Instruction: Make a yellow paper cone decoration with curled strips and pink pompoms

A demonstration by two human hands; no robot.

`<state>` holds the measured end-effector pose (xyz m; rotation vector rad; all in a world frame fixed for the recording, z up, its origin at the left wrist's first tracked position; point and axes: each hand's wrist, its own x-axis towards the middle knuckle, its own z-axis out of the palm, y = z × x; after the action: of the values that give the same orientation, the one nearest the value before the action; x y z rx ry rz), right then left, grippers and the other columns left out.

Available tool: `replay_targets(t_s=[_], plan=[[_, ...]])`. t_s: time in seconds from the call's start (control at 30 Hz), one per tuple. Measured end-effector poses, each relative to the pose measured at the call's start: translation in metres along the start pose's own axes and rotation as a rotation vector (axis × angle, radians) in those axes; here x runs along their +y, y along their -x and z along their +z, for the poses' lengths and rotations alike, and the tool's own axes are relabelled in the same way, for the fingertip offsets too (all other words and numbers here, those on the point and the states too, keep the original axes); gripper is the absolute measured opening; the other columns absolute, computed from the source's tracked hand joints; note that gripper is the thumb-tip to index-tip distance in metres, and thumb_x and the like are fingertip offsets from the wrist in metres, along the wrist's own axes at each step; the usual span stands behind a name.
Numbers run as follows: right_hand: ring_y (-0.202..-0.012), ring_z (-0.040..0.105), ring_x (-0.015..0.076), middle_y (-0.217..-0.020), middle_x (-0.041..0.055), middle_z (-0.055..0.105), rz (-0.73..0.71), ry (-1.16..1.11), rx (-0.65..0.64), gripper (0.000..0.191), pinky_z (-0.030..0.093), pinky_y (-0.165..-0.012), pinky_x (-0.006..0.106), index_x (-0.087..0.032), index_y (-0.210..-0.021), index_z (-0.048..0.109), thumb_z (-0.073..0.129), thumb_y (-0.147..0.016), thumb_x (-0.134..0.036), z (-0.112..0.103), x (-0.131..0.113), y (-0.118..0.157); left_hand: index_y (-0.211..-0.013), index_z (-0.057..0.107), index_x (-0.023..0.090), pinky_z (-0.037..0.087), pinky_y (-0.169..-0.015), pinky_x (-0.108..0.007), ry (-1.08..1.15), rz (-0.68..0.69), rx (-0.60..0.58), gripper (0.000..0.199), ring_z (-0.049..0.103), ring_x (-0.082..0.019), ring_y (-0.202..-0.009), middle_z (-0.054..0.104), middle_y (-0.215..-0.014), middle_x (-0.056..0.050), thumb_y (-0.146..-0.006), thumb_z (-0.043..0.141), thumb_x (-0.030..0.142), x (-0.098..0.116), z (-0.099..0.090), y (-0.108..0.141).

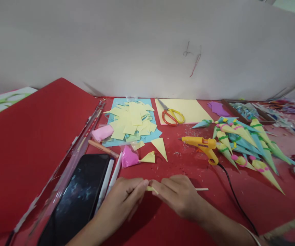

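Observation:
My left hand point(127, 196) and my right hand point(179, 196) meet low in the middle of the head view, over the red table point(142, 227). Pinched between the fingertips of both is a small strip of yellow paper point(151, 189). A thin pale stick point(202, 189) sticks out to the right from behind my right hand. Just above the hands lie a pink packet point(129, 156), a curled yellow paper piece point(149, 157) and a yellow triangle point(160, 147).
A black phone point(79, 194) and white markers point(114, 173) lie left. Cut yellow papers point(130, 119), scissors point(170, 116) and a yellow glue gun point(201, 143) with a black cord lie farther back. Decorated paper cones point(242, 136) are heaped right.

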<state>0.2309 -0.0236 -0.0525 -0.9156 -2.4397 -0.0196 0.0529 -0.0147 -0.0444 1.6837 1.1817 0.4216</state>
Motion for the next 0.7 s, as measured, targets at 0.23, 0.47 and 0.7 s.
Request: replay_targets(t_s=[0.23,0.47,0.7], plan=[[-0.05,0.049,0.0108,-0.058,-0.0016,0.057,0.027,0.02,-0.034,0.02,0.03,-0.046,0.025,-0.014,-0.093,0.056,0.038,-0.089,-0.021,0.0,-0.004,0.0,-0.05,0.038,0.02,0.028,-0.035,-0.02,0.037,-0.099,0.013,0.048,0.038,-0.01,-0.029,0.04,-0.031,0.004,-0.083,0.019,0.05,-0.001,0.004,0.0],[-0.055,0.049,0.0056,-0.061,-0.0044,0.054,0.283,-0.672,-0.25,0.03,0.034,-0.052,0.015,-0.017,-0.075,0.055,0.033,-0.091,-0.028,-0.006,-0.005,-0.007,-0.059,0.051,0.019,0.033,-0.053,-0.022,-0.563,0.658,0.154,0.038,0.044,-0.009,-0.044,0.055,-0.049,0.004,-0.088,0.032,0.033,0.001,-0.019,0.0],[-0.055,0.051,0.0087,-0.065,-0.0023,0.06,0.197,-0.293,-0.058,0.023,0.031,-0.051,0.022,-0.018,-0.087,0.057,0.036,-0.09,-0.028,0.0,-0.006,0.0,-0.043,0.036,0.018,0.025,-0.037,-0.018,-0.074,0.155,0.048,0.05,0.035,-0.007,-0.029,0.034,-0.029,0.006,-0.085,0.028,0.043,0.009,-0.002,0.002]])
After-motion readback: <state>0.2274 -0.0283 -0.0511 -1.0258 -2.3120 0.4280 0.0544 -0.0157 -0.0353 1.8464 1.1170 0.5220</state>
